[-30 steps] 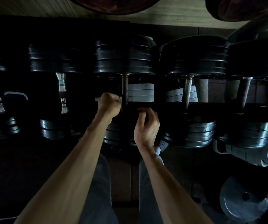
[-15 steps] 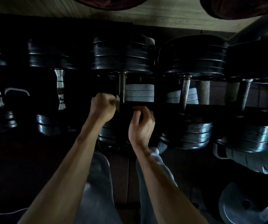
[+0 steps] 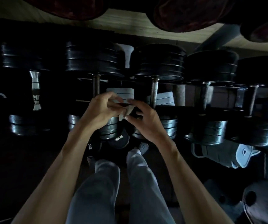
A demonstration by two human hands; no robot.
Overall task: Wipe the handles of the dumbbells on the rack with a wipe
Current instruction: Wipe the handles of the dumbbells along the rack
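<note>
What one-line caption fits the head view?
Both hands hold a small pale crumpled wipe before a dim rack of black plate dumbbells.

Left hand (image 3: pixel 101 110) and right hand (image 3: pixel 146 117) pinching a small pale wipe (image 3: pixel 126 112) between them, dim rack (image 3: pixel 194 108) of black dumbbells (image 3: pixel 94 62) behind

Dim room. Pale wood-panelled wall (image 3: pixel 130 23) runs behind the rack. Below that wall, I see dark floor (image 3: pixel 25 167), with loose weight plates (image 3: pixel 266 204) at its right edge.

Stacked plates (image 3: pixel 158 62) flank each handle (image 3: pixel 154 91), leaving narrow gaps between dumbbells.
</note>
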